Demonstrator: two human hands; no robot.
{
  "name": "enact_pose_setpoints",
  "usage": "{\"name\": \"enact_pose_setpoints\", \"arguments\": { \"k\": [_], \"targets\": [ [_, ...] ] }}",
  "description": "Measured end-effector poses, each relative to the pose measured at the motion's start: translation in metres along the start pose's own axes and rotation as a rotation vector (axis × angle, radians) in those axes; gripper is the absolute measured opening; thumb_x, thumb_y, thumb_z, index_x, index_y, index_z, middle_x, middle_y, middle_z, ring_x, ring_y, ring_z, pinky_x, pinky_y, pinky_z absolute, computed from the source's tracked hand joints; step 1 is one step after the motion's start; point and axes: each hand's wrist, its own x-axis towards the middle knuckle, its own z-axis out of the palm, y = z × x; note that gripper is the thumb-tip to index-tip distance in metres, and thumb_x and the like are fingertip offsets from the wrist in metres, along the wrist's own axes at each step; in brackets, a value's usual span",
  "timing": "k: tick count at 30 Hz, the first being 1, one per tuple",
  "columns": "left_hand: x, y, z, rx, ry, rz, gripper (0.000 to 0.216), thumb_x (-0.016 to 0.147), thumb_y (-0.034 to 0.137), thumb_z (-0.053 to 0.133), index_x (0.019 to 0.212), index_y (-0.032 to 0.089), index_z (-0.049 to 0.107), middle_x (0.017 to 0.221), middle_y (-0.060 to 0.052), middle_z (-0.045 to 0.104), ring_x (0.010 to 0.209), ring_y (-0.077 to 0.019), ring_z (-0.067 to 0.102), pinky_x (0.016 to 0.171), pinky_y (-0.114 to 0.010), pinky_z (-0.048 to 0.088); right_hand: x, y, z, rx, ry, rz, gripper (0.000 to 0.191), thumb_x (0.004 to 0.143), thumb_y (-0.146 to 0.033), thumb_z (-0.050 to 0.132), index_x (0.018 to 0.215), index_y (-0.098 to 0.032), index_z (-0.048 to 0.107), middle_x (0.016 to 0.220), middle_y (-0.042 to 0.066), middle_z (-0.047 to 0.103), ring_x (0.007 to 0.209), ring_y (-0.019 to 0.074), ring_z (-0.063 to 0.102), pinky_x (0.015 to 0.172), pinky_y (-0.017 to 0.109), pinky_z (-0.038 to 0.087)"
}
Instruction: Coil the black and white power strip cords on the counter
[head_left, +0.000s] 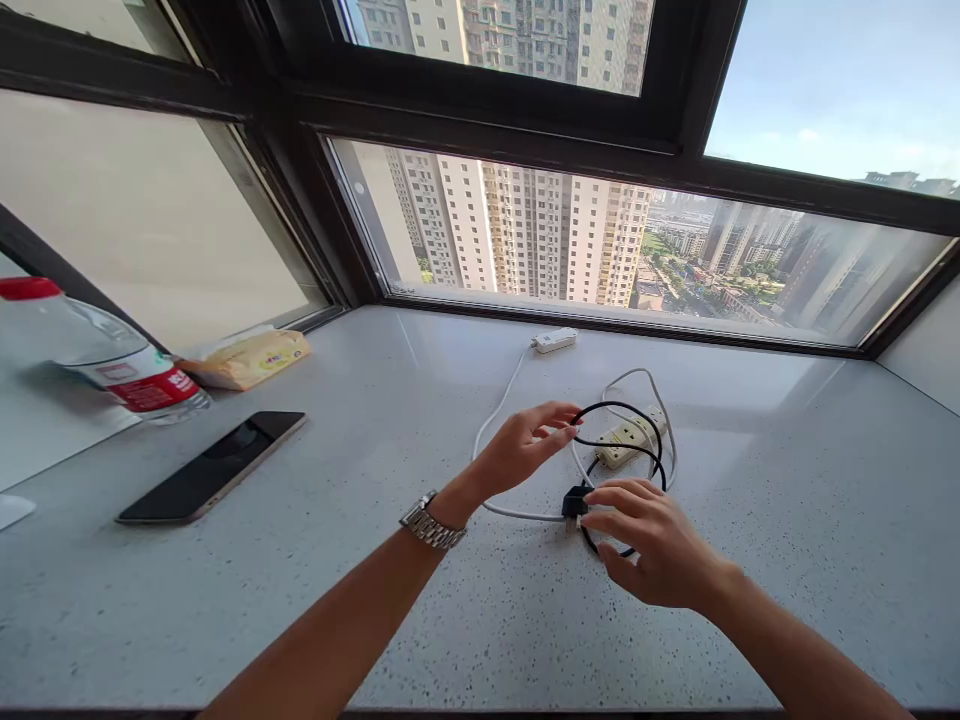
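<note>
At your far left lies one clear plastic water bottle (112,355) with a red cap and red label. It is on its side and its base is cut off by the frame edge. Just right of it, one dark slab-shaped smartphone (214,467) lies face up on the grey speckled stone sill (787,520), its long axis running from near left to far right. Behind the phone sits one soft yellow tissue packet (247,360), its print too small to read. Your left wrist wears one silver metal watch (433,522). Your left hand (517,450) has thumb and forefinger pinched on the left side of the one black cable (626,408), near the middle of the sill. The cable is gathered into a loose coil of about two turns; the coil's longer axis runs from near left to far right, and your right hand hides its near part. At the coil's near-left end sits its black plug (574,503); which way the prongs point is hard to make out. Beyond, close to the window, one small white rectangular adapter box (555,340) lies crosswise, and a single thin white cord (501,400) curves from it round past your hands. Your right hand (652,545) hovers palm down, fingers loosely stretched with the tips at the plug. The thumb is hidden, so you cannot tell whether it grips. Under the coil's far right side lies one cream plastic power strip (626,440), partly crossed by the cable.
</note>
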Motion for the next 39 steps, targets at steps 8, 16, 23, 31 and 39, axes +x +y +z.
{"name": "enact_pose_setpoints", "arguments": {
  "k": [8, 16, 23, 31, 39],
  "targets": [
    [-0.02, -0.034, 0.012, 0.015, 0.137, -0.085, 0.031, 0.078, 0.042, 0.058, 0.094, 0.016, 0.067, 0.089, -0.008, 0.07, 0.081, -0.0209, 0.065, 0.069, -0.031, 0.054, -0.034, 0.07, -0.019, 0.205, 0.402, 0.736, 0.034, 0.08, -0.048, 0.06, 0.093, -0.017, 0.063, 0.081, 0.009, 0.069, 0.069, 0.0202, 0.064, 0.054, 0.029, 0.051],
    [0.002, -0.046, 0.031, 0.217, 0.341, -0.114, 0.043, 0.075, 0.042, 0.06, 0.109, 0.017, 0.059, 0.116, -0.012, 0.06, 0.092, -0.0233, 0.064, 0.074, -0.034, 0.053, -0.044, 0.093, 0.028, 0.227, 0.3, 0.801, 0.044, 0.08, -0.058, 0.055, 0.075, -0.016, 0.067, 0.063, 0.005, 0.063, 0.051, 0.0153, 0.052, 0.05, 0.026, 0.041],
    [-0.039, -0.05, 0.043, 0.41, -0.155, -0.162, 0.037, 0.069, 0.038, 0.068, 0.101, 0.02, 0.068, 0.098, -0.005, 0.07, 0.086, -0.0223, 0.063, 0.078, -0.031, 0.047, -0.043, 0.091, 0.03, 0.594, 0.338, 0.88, 0.046, 0.078, -0.059, 0.057, 0.076, -0.014, 0.068, 0.057, 0.0, 0.054, 0.054, 0.0134, 0.047, 0.049, 0.024, 0.035],
    [-0.017, -0.071, 0.049, 0.033, 0.179, -0.222, 0.039, 0.064, 0.032, 0.068, 0.099, 0.015, 0.059, 0.092, -0.008, 0.068, 0.08, -0.0201, 0.065, 0.069, -0.029, 0.051, -0.035, 0.074, 0.017, 1.075, 0.394, 0.942, 0.044, 0.064, -0.056, 0.074, 0.081, -0.017, 0.065, 0.055, -0.003, 0.048, 0.044, 0.008, 0.035, 0.04, 0.021, 0.024],
    [0.036, -0.092, 0.045, 0.069, 0.263, 0.041, 0.038, 0.073, 0.031, 0.063, 0.107, 0.018, 0.052, 0.119, -0.01, 0.064, 0.111, -0.0213, 0.06, 0.097, -0.036, 0.045, -0.04, 0.072, 0.006, 1.461, 0.431, 0.689, 0.025, 0.071, -0.042, 0.075, 0.078, -0.021, 0.062, 0.058, -0.003, 0.044, 0.052, 0.0108, 0.035, 0.048, 0.024, 0.029]
  ]
}}
